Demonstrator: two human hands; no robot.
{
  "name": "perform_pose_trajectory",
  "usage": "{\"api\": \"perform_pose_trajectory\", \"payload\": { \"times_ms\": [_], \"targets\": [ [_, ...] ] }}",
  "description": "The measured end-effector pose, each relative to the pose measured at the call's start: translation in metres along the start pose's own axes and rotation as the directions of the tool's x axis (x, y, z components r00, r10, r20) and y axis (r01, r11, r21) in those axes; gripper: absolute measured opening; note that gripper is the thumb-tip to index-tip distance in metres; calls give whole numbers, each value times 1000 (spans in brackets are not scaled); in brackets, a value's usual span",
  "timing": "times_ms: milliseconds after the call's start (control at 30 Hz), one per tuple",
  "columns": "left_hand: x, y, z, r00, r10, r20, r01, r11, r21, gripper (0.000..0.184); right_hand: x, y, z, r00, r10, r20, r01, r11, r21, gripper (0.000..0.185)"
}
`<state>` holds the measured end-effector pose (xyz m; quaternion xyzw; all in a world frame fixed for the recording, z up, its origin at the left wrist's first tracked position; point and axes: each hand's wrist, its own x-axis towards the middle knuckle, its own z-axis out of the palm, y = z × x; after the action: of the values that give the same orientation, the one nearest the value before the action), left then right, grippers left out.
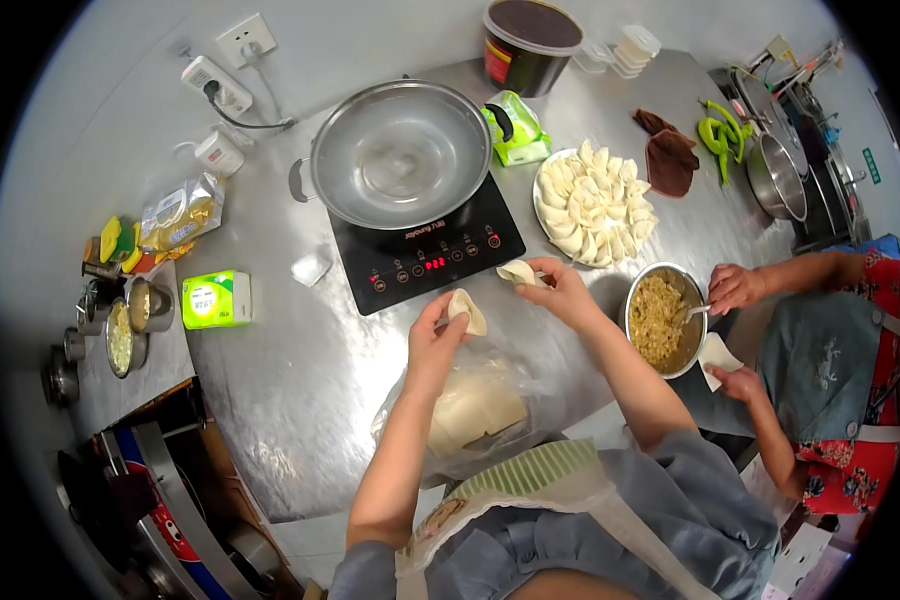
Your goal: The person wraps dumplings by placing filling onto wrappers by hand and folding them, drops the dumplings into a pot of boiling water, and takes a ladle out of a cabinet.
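I have the left hand [434, 335] pinching a folded wrapper [469, 314], thumb and fingers clamped on its edge. My right hand [567, 300], just beyond and to the right, has its fingers closed on a second folded wrapper [517, 272]; whether that one is sealed I can't tell from here. Both pieces are held up over the table [270, 400], near each other but apart.

Directly ahead of my fingers is a black induction cooker [370, 270], its red digits lit, and farther ahead a wide pan [370, 150] stands on it. Beyond my right fingers and off to the right, a white plate [538, 203] carries rings of shaped dumplings [598, 205]. Closer to me than the left fingers, a stack of wrappers [478, 408] lies in a clear plastic bag [535, 390].

To the right of my right fingers I see a steel bowl [686, 352] of chopped filling [655, 318]. A co-worker's hand [736, 288] grips a spoon [697, 311] in it, and that person's other hand [740, 384] holds a flat wrapper [718, 358] just beside the bowl. Well left of my left fingers sits a green tissue pack [217, 300].
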<state>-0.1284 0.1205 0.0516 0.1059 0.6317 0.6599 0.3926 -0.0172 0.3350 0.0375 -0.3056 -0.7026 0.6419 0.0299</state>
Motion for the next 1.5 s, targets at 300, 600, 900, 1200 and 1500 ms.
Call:
{"api": "perform_pose_trajectory", "payload": {
  "times_ms": [300, 600, 900, 1200, 1500],
  "targets": [
    [17, 57, -19, 834, 502, -228, -404, 838, 367, 29, 20, -89, 21, 807, -591, 17, 527, 707, -471, 39],
    [111, 124, -37, 750, 656, 80, -135, 33, 990, 15, 126, -137, 43, 701, -689, 185, 458, 235, -857, 22],
    [140, 120, -38, 753, 619, 222, -155, -162, 975, 14, 154, -129, 45, 797, -558, 229, 354, 126, -927, 16],
    [53, 162, -46, 335, 939, 73, -228, 6, 974, 31, 71, -182, 0, 397, -913, -91, 658, 352, -665, 21],
    [-5, 66, -52, 603, 763, -233, -308, 492, 814, 28, -22, -1, -10, 988, -156, 24, 148, 860, -488, 18]
  ]
}}
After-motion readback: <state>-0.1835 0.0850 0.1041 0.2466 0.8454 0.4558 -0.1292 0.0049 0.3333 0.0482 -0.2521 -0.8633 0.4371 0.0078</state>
